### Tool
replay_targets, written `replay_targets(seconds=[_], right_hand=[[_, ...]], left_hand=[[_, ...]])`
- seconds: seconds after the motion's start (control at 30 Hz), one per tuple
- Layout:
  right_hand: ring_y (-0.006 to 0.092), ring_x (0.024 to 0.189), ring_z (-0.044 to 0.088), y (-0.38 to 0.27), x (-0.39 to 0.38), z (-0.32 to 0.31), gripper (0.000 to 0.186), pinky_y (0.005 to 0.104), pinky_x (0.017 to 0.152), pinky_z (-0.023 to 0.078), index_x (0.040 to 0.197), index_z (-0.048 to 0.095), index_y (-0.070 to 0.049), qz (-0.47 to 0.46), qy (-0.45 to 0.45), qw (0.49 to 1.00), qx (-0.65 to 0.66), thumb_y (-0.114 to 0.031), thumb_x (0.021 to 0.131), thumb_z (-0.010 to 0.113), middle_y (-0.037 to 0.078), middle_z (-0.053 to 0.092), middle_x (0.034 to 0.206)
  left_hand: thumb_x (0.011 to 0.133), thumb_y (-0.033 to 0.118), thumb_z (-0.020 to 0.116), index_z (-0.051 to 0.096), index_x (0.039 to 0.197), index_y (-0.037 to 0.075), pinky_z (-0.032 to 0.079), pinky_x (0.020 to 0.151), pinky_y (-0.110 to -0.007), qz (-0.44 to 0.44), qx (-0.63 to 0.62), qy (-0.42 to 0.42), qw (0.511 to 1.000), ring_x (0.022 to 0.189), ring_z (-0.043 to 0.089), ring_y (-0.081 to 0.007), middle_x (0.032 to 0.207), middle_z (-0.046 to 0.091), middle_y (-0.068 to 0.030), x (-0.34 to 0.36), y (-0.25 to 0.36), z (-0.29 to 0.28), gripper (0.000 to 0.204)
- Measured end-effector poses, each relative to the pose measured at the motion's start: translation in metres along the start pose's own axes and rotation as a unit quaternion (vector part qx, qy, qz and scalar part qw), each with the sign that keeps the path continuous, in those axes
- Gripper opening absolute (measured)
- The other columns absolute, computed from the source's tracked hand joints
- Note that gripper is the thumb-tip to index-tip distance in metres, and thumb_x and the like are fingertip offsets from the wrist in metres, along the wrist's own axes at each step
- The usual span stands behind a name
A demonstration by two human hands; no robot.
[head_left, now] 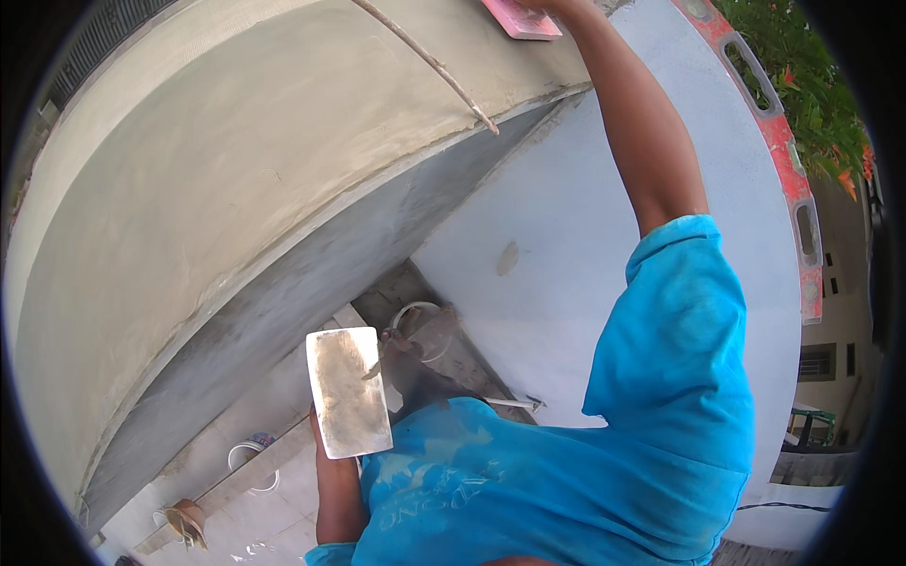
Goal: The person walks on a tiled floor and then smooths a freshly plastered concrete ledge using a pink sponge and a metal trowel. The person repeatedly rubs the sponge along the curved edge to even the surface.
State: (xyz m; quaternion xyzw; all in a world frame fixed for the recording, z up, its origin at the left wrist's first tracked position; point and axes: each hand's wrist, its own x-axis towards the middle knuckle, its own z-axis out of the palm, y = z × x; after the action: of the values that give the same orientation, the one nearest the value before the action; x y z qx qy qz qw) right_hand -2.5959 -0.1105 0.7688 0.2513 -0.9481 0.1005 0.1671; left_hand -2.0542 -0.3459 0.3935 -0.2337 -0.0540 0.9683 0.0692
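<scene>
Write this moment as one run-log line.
right hand: at pink float, cut by frame | left hand: hidden behind smeared board | stick: over beige surface

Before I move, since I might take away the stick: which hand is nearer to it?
Right. The right hand, at the pink tool, is to the stick's right. The left hand, mostly hidden by the board, is lower and farther off.

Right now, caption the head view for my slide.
Right hand at pink float on plaster; left forearm behind smeared board.

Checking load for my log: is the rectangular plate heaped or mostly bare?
Mostly bare: the plate looks thinly smeared brown, no heap visible.
</scene>
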Motion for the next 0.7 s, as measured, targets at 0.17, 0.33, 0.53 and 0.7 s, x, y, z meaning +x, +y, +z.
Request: replay_targets(seconds=[0.17, 0.33, 0.53, 0.7], right_hand=[[0.0386, 0.096, 0.072, 0.0, 0.056, 0.042, 0.032, 0.0424, 0.086, 0.058, 0.106, 0.08, -0.013, -0.024, -0.056, 0.998, -0.028, -0.025, 0.081, 0.064, 0.022, 0.075, 0.106], [0.0265, 0.085, 0.067, -0.038, -0.074, -0.013, 0.032, 0.0386, 0.08, 0.056, 0.114, 0.079, -0.012, -0.152, -0.037, 0.988, -0.004, -0.024, 0.087, 0.064, 0.015, 0.076, 0.101], [0.0127, 0.075, 0.061, -0.017, -0.175, -0.075, 0.032, 0.0344, 0.069, 0.054, 0.119, 0.078, -0.013, -0.041, -0.024, 0.999, 0.006, -0.026, 0.092, 0.067, 0.005, 0.075, 0.095], [0.0351, 0.089, 0.074, 0.0, -0.057, -0.043, 0.031, 0.0434, 0.08, 0.058, 0.11, 0.078, -0.011, -0.023, 0.036, 0.999, 0.016, -0.022, 0.084, 0.064, 0.02, 0.077, 0.097]], left_hand=[[0.102, 0.031, 0.058, 0.052, 0.146, 0.005, 0.065, 0.082, -0.045, 0.006, 0.008, 0.019, 1.0, 0.109, 0.072, -0.0335, 0.133, 0.066, -0.0178, -0.008, 0.004, -0.002, 0.051], [0.102, 0.031, 0.059, 0.051, 0.147, 0.005, 0.065, 0.083, -0.045, 0.02, 0.001, 0.012, 1.0, 0.109, 0.072, -0.0336, 0.133, 0.065, -0.0179, -0.007, 0.001, 0.002, 0.052], [0.102, 0.031, 0.059, 0.051, 0.147, 0.005, 0.065, 0.083, -0.045, 0.001, 0.01, 0.001, 1.0, 0.11, 0.071, -0.0337, 0.133, 0.065, -0.0179, 0.003, 0.006, 0.005, 0.052], [0.102, 0.032, 0.059, 0.051, 0.147, 0.005, 0.065, 0.083, -0.045, -0.018, 0.018, 0.009, 1.0, 0.11, 0.071, -0.0337, 0.133, 0.065, -0.0179, 0.001, 0.009, 0.003, 0.052]])
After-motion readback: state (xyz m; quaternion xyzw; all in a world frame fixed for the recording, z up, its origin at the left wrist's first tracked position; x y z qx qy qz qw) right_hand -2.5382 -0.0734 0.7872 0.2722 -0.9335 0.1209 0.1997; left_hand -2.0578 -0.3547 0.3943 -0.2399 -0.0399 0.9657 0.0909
